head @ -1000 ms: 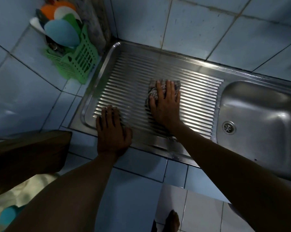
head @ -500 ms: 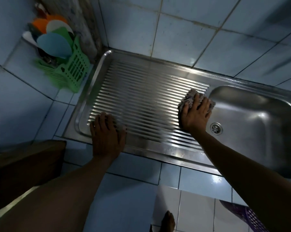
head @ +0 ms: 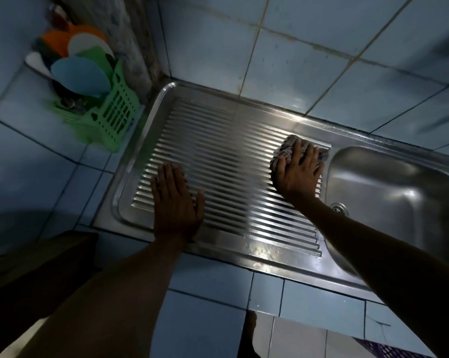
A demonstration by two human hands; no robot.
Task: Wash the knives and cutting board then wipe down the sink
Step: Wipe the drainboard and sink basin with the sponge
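One green rack way up at 10 o'clock, stuffed with a handful of colored plates. Then two hands on one steel sink: left hand flat, fingers straight, holding nothing on the ribbed drainboard. Right hand at 2 o'clock, spread fingers pressing one rag down beside the basin.

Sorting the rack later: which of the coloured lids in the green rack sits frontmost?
The light blue lid. It overlaps the green lid, white lid and orange lid behind it.
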